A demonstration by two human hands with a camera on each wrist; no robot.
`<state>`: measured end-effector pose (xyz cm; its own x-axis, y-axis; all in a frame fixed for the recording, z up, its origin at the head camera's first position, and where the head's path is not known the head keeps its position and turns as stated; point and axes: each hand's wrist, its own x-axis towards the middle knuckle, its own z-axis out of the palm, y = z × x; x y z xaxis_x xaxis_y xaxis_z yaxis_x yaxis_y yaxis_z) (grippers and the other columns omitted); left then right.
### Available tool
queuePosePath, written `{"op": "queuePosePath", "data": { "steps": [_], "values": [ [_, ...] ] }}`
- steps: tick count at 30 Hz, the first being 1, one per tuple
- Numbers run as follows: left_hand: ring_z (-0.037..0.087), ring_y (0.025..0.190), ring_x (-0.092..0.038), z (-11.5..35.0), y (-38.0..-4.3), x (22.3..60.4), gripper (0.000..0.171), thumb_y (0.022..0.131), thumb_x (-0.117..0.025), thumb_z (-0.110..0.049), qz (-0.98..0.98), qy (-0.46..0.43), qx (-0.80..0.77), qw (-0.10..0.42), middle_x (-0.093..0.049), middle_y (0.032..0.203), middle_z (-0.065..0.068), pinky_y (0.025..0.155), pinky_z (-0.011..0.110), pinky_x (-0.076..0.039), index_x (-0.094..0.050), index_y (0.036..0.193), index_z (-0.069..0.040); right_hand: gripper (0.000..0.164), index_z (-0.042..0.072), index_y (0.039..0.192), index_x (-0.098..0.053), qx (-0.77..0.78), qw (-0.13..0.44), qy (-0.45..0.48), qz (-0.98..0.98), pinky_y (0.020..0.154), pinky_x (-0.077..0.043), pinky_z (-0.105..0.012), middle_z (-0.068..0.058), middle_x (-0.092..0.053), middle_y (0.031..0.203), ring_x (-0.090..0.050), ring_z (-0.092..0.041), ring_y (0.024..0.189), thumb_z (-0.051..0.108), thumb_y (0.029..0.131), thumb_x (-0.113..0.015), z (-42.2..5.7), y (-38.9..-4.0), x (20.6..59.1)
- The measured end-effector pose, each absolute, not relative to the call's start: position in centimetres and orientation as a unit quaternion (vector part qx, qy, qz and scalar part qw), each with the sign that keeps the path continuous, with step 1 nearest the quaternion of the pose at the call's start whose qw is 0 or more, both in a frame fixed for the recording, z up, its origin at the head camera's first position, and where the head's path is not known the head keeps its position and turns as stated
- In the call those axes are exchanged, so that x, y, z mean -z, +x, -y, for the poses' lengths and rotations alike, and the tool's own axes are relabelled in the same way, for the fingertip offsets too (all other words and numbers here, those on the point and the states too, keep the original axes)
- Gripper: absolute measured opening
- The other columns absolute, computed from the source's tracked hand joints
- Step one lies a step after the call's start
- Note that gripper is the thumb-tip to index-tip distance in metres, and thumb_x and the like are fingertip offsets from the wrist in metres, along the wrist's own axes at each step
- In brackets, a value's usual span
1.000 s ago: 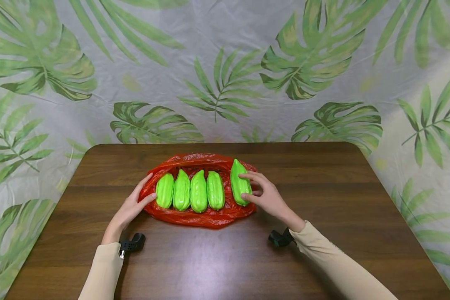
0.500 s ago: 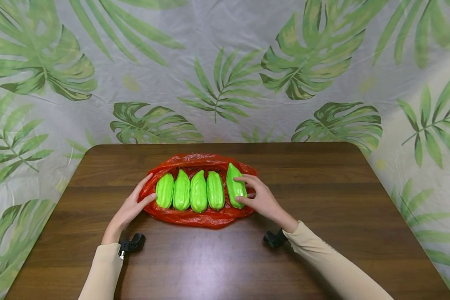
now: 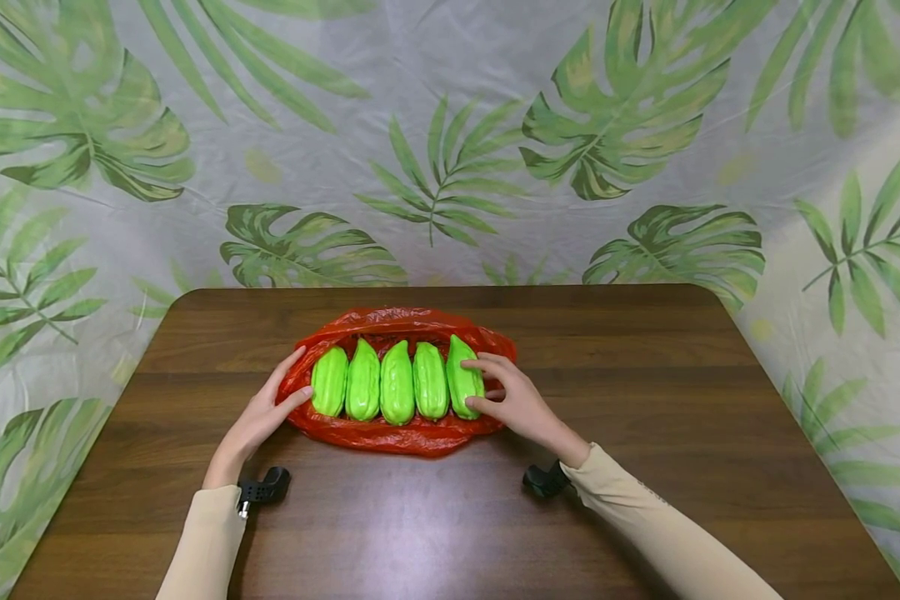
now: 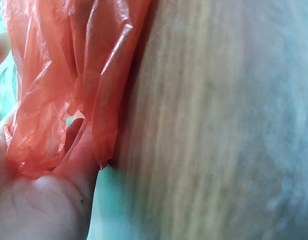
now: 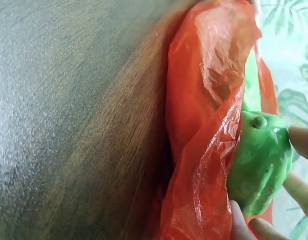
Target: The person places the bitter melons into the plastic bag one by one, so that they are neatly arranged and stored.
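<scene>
On the table lies a red plastic bag (image 3: 390, 439), its mouth spread wide. Inside it several bright green bitter melons (image 3: 363, 383) lie side by side, tips pointing away from me. My right hand (image 3: 521, 400) grips the rightmost bitter melon (image 3: 465, 382) between thumb and fingers; it leans slightly beside its neighbour. The right wrist view gives its stubby end (image 5: 261, 160), with the bag's red film in front. At the bag's left end my left hand (image 3: 261, 414) holds the rim, thumb near the leftmost melon (image 3: 330, 382). Red film hides part of its fingers in the left wrist view.
Both objects rest on a brown wooden table (image 3: 420, 525). Behind it hangs a pale cloth (image 3: 450, 50) with a green leaf print. Black wrist cameras hang under each forearm, the left one (image 3: 270, 485) and the right one (image 3: 543, 481), above the table.
My right hand has moved left and lowered the rightmost bitter melon, from the bag's right edge to beside the other melons. The left hand has stayed in place.
</scene>
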<state>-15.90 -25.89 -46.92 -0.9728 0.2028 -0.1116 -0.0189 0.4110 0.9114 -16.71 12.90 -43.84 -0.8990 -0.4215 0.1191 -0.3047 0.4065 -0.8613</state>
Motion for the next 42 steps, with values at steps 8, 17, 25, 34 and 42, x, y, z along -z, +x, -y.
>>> {"op": "queuePosePath", "data": {
  "steps": [8,17,25,34,42],
  "values": [
    [0.046,0.137,-0.018,25.8,-15.9,46.8,0.07,0.097,-0.056,-0.03,-0.84,0.058,-0.531,0.095,-0.014,0.156,0.017,0.102,0.069,-0.02,-0.016,0.154,-0.03,0.048,0.0,0.13,-0.056,0.502,0.06,-0.22,-0.834,0.085,-0.052,-0.045,-0.024,-0.037,0.143,-0.052,-0.038,0.114,0.009,0.086,-0.072,-13.2,-16.9,44.6],
    [0.047,0.133,-0.027,25.7,-15.9,46.6,0.068,0.096,-0.057,-0.034,-0.864,0.055,-0.495,0.07,-0.023,0.153,0.018,0.1,0.068,-0.026,-0.02,0.153,-0.031,0.043,-0.013,0.127,-0.052,0.527,0.058,-0.211,-0.821,0.087,-0.048,-0.053,-0.033,-0.038,0.138,-0.05,-0.047,0.112,-0.004,0.087,-0.066,-12.9,-15.3,40.9],
    [0.044,0.131,-0.034,25.4,-15.9,46.2,0.066,0.095,-0.06,-0.03,-0.879,0.075,-0.471,0.025,-0.031,0.15,0.02,0.1,0.064,-0.03,-0.028,0.152,-0.025,0.043,-0.01,0.129,-0.052,0.569,0.044,-0.195,-0.798,0.089,-0.05,-0.044,-0.026,-0.05,0.13,-0.051,-0.047,0.114,-0.006,0.088,-0.063,-14.0,-15.2,40.2],
    [0.044,0.131,-0.034,25.0,-15.9,45.6,0.062,0.094,-0.061,-0.027,-0.893,0.09,-0.441,-0.034,-0.035,0.146,0.022,0.098,0.066,-0.03,-0.034,0.15,-0.021,0.04,0.002,0.13,-0.055,0.566,0.006,-0.183,-0.804,0.085,-0.052,-0.035,-0.018,-0.055,0.128,-0.057,-0.032,0.112,0.009,0.092,-0.064,-16.3,-16.6,42.8],
    [0.041,0.13,-0.035,24.7,-15.8,44.6,0.061,0.093,-0.064,-0.021,-0.892,0.111,-0.432,-0.076,-0.04,0.142,0.02,0.1,0.065,-0.028,-0.039,0.148,-0.017,0.039,-0.002,0.13,-0.054,0.565,-0.018,-0.164,-0.808,0.088,-0.049,-0.043,-0.023,-0.057,0.124,-0.055,-0.036,0.113,0.001,0.093,-0.061,-17.3,-16.6,42.1]
  ]
}}
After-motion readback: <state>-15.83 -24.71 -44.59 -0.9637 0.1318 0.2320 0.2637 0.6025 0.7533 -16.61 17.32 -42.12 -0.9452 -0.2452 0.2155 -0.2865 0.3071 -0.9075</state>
